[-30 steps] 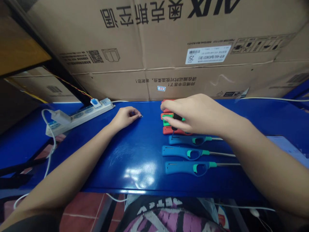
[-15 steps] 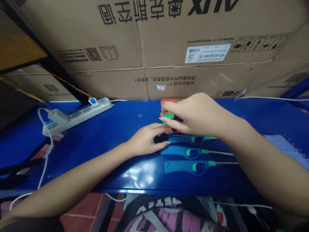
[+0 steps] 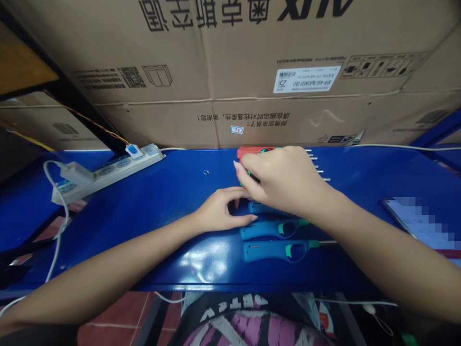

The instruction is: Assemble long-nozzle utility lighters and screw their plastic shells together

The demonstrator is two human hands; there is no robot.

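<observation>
So three blue lighters [image 3: 257, 231] are lying side by side toward the surface's [image 3: 176, 180] near edge, and a red lighter [image 3: 248, 152] is sitting along the far edge. Left hand [image 3: 216, 210] is bracketing the left end of the farthest blue one, fingers spread; can't tell if they're pinching it. Right hand [image 3: 284, 180] is curling its fingers over the red side, a bit of green [image 3: 241, 183] peeking out; can't tell what they're gripping. Tiny silver bits [image 3: 206, 172] are lying left of that, with plain blue stretching on to the power strip [image 3: 108, 172] near the left edge. Right side, more blue's running to a lit screen [image 3: 406, 214]. The cardboard box [image 3: 173, 122] behind the far edge is showing upside-down "AUX"; its white label [image 3: 307, 79] is reading "25".
</observation>
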